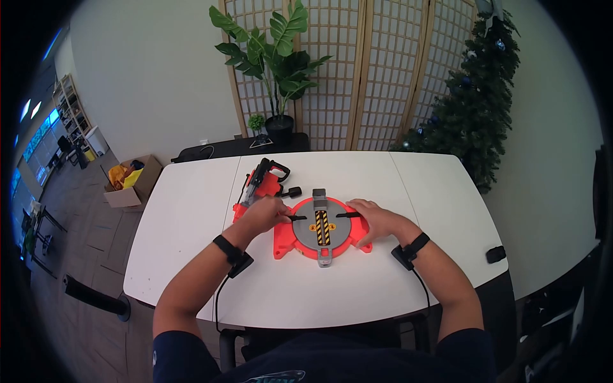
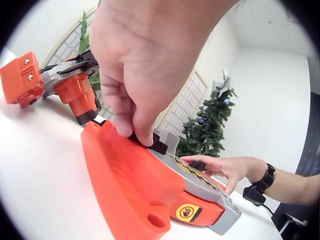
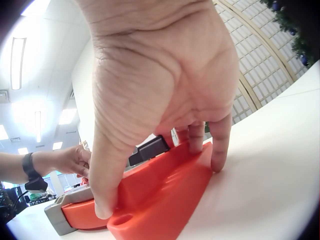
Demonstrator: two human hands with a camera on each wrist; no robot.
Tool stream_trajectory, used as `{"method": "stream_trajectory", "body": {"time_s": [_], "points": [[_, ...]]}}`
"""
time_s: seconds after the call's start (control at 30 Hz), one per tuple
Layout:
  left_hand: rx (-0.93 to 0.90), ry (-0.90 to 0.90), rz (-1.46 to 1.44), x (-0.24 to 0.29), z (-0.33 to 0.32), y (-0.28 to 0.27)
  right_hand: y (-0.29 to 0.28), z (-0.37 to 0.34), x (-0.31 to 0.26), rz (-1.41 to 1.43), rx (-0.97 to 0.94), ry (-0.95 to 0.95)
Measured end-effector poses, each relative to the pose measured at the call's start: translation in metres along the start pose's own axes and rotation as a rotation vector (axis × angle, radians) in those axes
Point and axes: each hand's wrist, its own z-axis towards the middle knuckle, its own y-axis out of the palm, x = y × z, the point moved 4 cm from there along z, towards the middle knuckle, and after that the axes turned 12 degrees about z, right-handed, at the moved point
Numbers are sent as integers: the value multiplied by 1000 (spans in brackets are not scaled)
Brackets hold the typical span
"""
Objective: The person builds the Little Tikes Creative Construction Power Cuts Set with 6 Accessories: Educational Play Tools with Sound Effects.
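In the head view an orange-red toy miter saw base [image 1: 281, 244] with a round grey turntable [image 1: 305, 237] lies on the table; a black-and-yellow striped strip crosses its middle. My left hand [image 1: 264, 215] pinches a small black bar [image 2: 159, 144] at the left side of the turntable between thumb and fingertips. My right hand [image 1: 381, 223] spans the base's right wing, thumb at the front edge and fingers at the back, gripping it. A matching black bar [image 3: 150, 150] sits beneath the right palm. Behind the left hand lies the toy saw's upper part [image 1: 269, 186], orange and grey with a black handle.
The white table [image 1: 179, 255] carries a small black object [image 1: 495, 255] at its right edge. Past the table stand a potted plant [image 1: 279, 127], a lattice screen [image 1: 329, 76] and a decorated tree [image 1: 469, 121]. A cardboard box [image 1: 148, 182] is on the floor at left.
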Motion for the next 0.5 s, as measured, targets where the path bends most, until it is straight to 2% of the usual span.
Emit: {"method": "stream_trajectory", "body": {"time_s": [0.27,0.33,0.47,0.5], "points": [[7,-87,-49,8,-12,4,-1,0,-2,-14,-14,-3],[34,58,63,14,-14,2,0,-1,-2,-19,-11,-3],[35,75,52,23,-18,3,0,-2,-6,-10,2,8],[-21,33,24,22,-18,5,-1,-3,-8,-9,2,8]]}}
